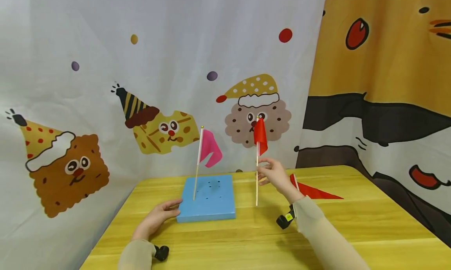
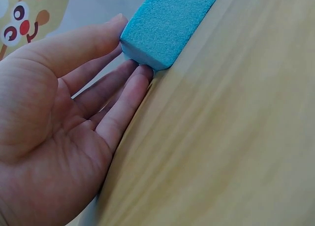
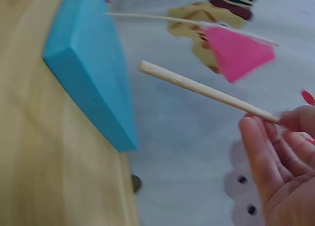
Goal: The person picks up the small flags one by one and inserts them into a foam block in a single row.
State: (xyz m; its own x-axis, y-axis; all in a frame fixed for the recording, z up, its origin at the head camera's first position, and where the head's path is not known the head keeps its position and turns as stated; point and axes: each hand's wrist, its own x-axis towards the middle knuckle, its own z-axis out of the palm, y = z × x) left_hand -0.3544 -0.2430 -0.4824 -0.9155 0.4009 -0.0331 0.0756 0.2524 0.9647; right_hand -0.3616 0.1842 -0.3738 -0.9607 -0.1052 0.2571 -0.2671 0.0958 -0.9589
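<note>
A blue foam block (image 1: pixel 218 207) with several small holes in its top lies on the table. From it rises a pink flag (image 1: pixel 210 148) on a thin wooden stick, leaning slightly. My left hand (image 1: pixel 158 215) touches the block's left side near the front corner with thumb and fingertips, fingers nearly straight. To the right of the block, my right hand (image 1: pixel 276 175) pinches the wooden stick of a red flag (image 1: pixel 260 137) between thumb and fingers. This stick (image 3: pixel 206 90) hangs upright, its bare lower end apart from the block.
Another red flag (image 1: pixel 317 191), a long triangle, lies on the wooden table (image 1: pixel 218 246) behind my right wrist. A white curtain (image 1: pixel 176 35) with cartoon prints hangs behind the table, and a yellow and black printed cloth (image 1: pixel 398 66) on the right.
</note>
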